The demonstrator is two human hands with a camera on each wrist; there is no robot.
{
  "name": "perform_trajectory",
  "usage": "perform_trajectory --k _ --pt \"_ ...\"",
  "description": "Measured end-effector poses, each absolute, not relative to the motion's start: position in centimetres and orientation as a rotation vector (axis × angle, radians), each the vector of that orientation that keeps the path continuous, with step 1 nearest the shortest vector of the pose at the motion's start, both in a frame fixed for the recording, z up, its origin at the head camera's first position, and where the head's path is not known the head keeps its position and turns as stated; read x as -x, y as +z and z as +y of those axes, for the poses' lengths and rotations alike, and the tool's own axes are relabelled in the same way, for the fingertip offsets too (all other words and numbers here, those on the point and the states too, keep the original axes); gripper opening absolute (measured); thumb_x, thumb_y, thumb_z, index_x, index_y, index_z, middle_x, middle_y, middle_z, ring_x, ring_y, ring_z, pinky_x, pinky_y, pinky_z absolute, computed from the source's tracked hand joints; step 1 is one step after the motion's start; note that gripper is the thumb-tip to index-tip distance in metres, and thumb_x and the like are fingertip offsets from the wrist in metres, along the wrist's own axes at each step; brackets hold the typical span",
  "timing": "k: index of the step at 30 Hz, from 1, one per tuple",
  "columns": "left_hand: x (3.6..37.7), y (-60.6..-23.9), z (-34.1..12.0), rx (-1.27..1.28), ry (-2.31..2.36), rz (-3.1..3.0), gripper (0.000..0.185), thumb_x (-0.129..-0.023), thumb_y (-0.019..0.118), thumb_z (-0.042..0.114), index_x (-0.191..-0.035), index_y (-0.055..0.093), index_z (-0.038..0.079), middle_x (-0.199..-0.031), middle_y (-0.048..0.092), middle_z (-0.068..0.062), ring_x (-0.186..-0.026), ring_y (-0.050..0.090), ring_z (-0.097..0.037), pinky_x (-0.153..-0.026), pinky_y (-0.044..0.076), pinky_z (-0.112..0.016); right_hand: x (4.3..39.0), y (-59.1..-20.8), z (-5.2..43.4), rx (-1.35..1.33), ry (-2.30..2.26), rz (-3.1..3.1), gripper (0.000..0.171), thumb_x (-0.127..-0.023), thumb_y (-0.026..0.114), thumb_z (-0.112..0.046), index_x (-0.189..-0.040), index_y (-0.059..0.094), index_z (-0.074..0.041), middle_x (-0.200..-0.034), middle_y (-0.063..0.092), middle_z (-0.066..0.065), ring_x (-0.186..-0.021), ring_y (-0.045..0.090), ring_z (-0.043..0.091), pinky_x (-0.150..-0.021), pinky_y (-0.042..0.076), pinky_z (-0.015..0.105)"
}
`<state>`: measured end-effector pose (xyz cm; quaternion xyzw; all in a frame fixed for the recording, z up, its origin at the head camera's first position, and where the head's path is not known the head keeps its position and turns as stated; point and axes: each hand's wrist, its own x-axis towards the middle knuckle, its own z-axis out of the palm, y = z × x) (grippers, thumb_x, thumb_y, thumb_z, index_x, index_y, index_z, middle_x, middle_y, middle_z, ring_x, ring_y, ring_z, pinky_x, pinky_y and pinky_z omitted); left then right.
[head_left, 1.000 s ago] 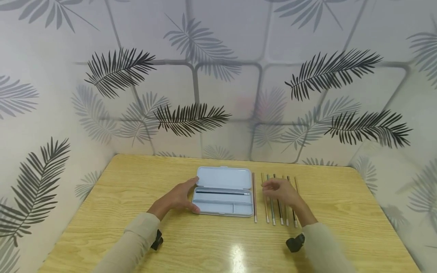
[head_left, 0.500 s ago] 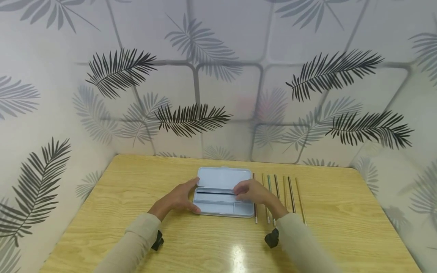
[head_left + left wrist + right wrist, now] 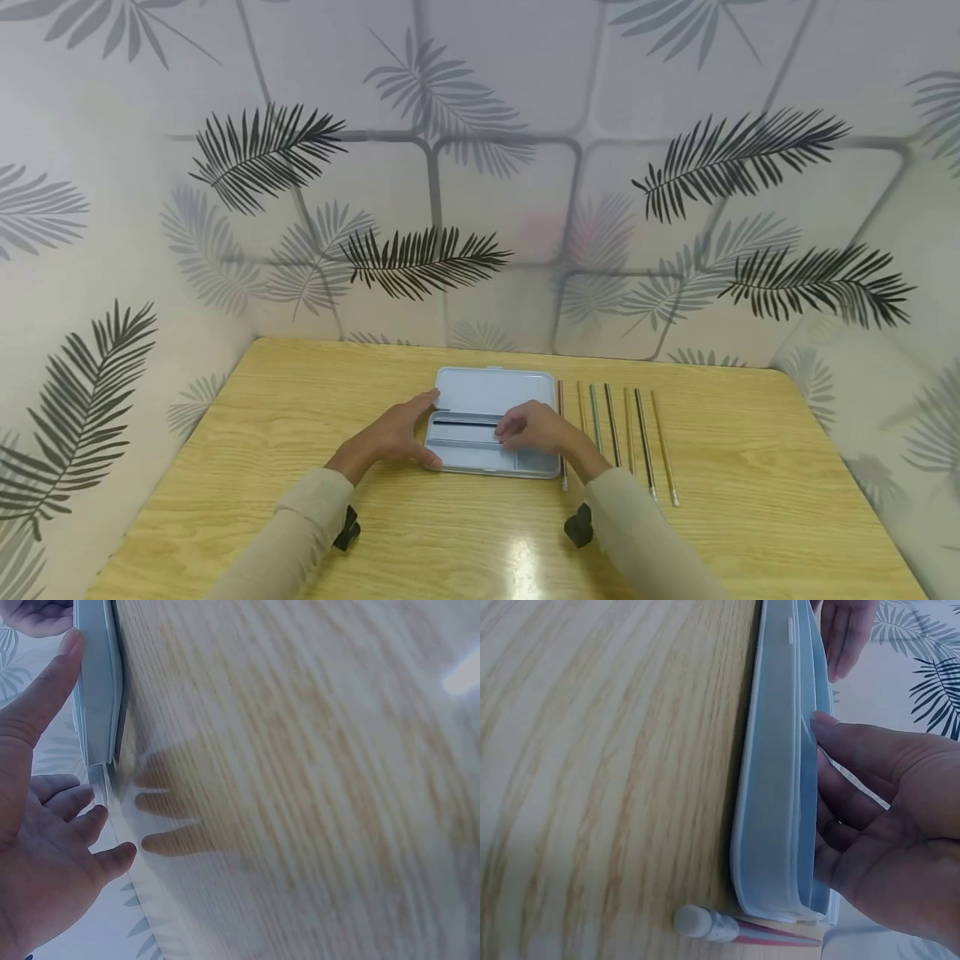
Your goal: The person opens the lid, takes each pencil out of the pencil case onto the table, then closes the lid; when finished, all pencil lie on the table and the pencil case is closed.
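A pale blue pencil case (image 3: 468,457) stands unfolded on the table, its lid (image 3: 495,390) laid back. Inside the rear compartment lies a dark pencil (image 3: 461,423), its right part hidden by my right hand. My left hand (image 3: 393,432) spans the case's left end, thumb at the front corner and index finger by the lid. In the left wrist view its other fingers spread loosely. My right hand (image 3: 536,428) reaches into the case with bent fingers; the right wrist view shows the thumb (image 3: 855,742) at the compartment's edge. I cannot tell whether it pinches the pencil.
A red pencil (image 3: 563,475) lies close along the case's right end, its white eraser toward me. Further right is a row of several pencils, among them a teal one (image 3: 596,417) and a yellow one (image 3: 663,446). Behind the wooden table (image 3: 450,533) rises a leaf-patterned wall.
My right hand has moved left from above the row of pencils into the case, then further along it. The rightmost pencils have shifted slightly. My left hand has stayed at the case's left end.
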<state>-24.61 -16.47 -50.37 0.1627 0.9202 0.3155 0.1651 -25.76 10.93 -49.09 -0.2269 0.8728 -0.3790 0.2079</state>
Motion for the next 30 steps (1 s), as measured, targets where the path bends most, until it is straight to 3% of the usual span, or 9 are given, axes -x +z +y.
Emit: perform_trajectory --k 20,30 --pt "24.6 -50.2 -16.2 -0.448 0.889 2.627 0.121 -0.057 0.090 0.037 -0.152 0.020 0.010 -0.158 0.022 -0.009 -0.147 0.021 -0.027 -0.120 0.022 -0.043 25.5 -49.0 10.5 0.572 -1.072 2.461 0.013 -0.081 0.070 0.000 -0.092 0.073 -0.006 -0.084 0.070 0.002 -0.078 0.059 0.009 -0.072 0.051 0.023" --pt "24.5 -50.0 -16.2 -0.448 0.897 2.633 0.119 -0.058 0.090 0.036 -0.152 0.021 0.009 -0.158 0.023 -0.011 -0.146 0.022 -0.029 -0.119 0.023 -0.045 26.0 -47.7 11.7 0.735 -1.208 2.453 0.013 -0.085 0.067 -0.005 -0.097 0.071 -0.004 -0.096 0.070 0.008 -0.087 0.060 0.011 -0.079 0.052 0.027"
